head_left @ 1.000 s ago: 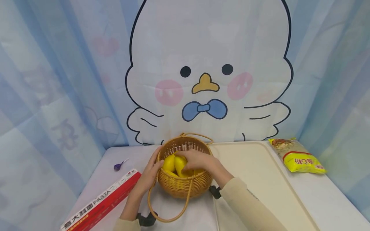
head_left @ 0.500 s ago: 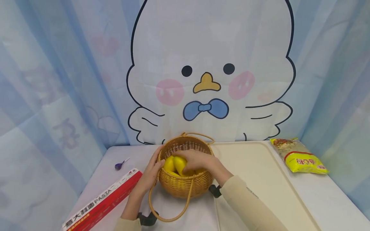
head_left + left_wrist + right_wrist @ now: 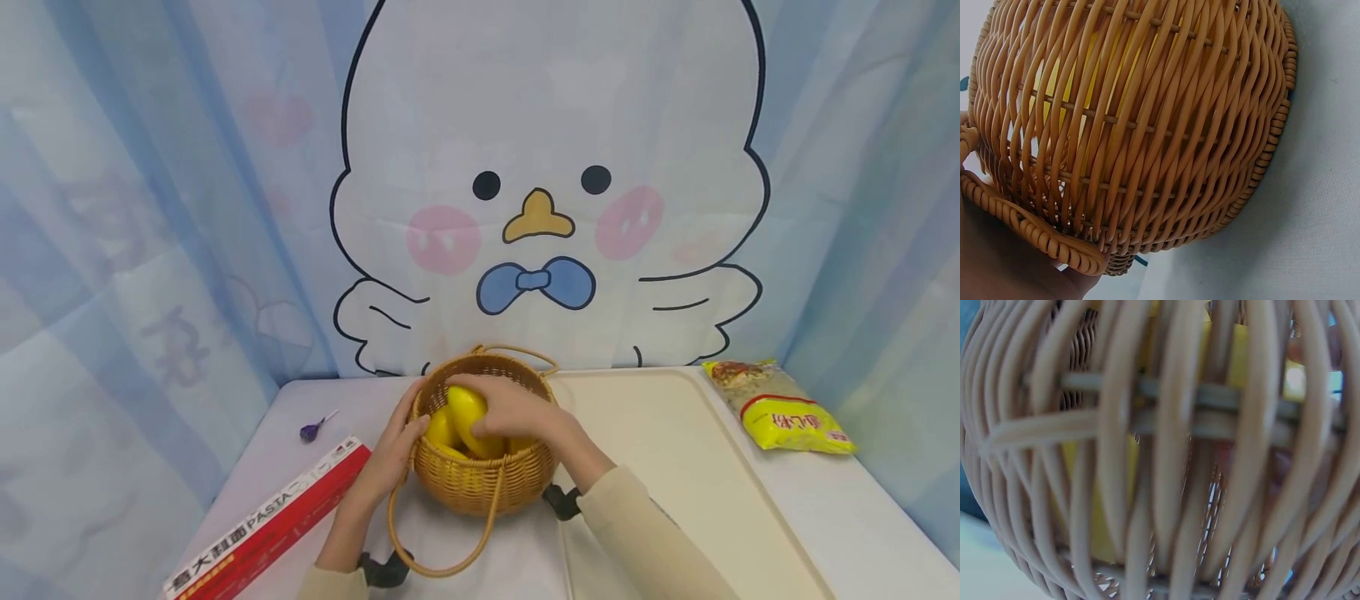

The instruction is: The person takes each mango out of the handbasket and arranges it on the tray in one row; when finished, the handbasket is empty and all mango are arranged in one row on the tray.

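A round wicker basket stands on the table, tilted a little towards me, with several yellow fruits inside. At its left rim my left hand grips the basket, thumb over the edge. My right hand reaches inside, thumb and fingers around a yellow mango that stands up above the other fruits. In the left wrist view the woven wall fills most of the picture, yellow showing through the gaps. The right wrist view looks through blurred wicker strands; the fingers behind them are mostly hidden.
One basket handle hangs down in front. A red and white pasta box and a purple lollipop lie at the left. To the right are a cream tray and a yellow packaged bag. Curtains surround the table.
My right hand has closed around the mango and lifted it slightly, tipping it more upright within the basket. The left hand keeps its place on the rim.
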Demonstrator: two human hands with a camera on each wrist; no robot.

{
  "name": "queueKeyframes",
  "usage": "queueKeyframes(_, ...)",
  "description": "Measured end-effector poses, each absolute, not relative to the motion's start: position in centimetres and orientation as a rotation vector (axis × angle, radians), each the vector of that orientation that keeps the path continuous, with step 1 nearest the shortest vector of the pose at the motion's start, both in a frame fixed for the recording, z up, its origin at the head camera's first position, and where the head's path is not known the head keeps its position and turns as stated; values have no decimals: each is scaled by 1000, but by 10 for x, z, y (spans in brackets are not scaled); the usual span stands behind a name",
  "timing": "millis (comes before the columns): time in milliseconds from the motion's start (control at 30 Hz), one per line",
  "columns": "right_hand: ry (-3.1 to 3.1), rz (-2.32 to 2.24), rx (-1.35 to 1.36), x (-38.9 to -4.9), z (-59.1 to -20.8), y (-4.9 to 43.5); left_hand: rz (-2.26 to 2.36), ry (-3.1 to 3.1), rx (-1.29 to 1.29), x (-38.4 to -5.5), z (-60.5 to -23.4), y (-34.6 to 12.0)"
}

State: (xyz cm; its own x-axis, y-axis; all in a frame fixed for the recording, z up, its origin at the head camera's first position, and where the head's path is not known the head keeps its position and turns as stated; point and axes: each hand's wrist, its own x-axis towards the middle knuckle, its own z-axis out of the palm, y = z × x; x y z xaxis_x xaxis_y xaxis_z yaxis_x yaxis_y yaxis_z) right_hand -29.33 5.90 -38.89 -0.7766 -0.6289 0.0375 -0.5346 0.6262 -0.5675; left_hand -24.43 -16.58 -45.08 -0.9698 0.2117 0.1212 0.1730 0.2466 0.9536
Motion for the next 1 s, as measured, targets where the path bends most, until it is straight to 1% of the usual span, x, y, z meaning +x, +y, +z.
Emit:
queueKeyframes(167, 2718, -924, -970, -294, -388, 59, 1865, 2473, 365, -244, -450, -168)
queueKeyframes(600, 2849, -1268, -923, -292, -381, 69, 1875, 2473, 361, -247, -452, -167)
queueKeyframes(867, 2740, -1436, -899, -286, -380, 77, 1891, 2450, 304, -245, -453, -167)
queueKeyframes(1000, 2719, -1556, -877, -283, -376, 86, 1895, 2452, 334, -245, -452, -167)
